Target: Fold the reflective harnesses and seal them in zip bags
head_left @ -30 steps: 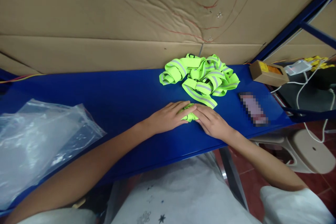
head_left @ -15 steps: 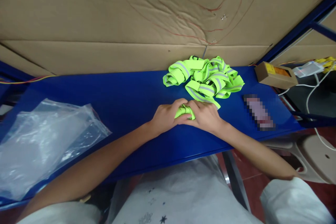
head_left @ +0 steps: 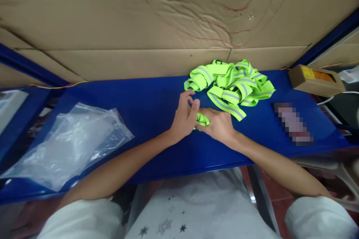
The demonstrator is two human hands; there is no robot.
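Note:
A small folded bundle of neon yellow-green strap (head_left: 202, 119) sits between my hands over the blue table (head_left: 157, 104). My right hand (head_left: 218, 122) is wrapped round it from the right. On the bundle's left side, my left hand (head_left: 185, 117) is raised with thumb and fingers apart, its palm edge close to the strap; whether it touches is unclear. Just beyond the hands lies a loose heap of the same reflective strap (head_left: 238, 84), with grey stripes and black buckles, one strap end reaching toward my right hand.
Clear plastic bags (head_left: 81, 138) lie at the left of the table. To the right are a pixelated flat object (head_left: 293, 123) and an open brown box (head_left: 316, 80) near a white cable. A cardboard panel (head_left: 112, 18) stands behind the table.
My left hand has opened and lifted its fingers off the bundle, while my right hand keeps hold of it. The camera view has shifted, moving the table's contents rightward in the picture.

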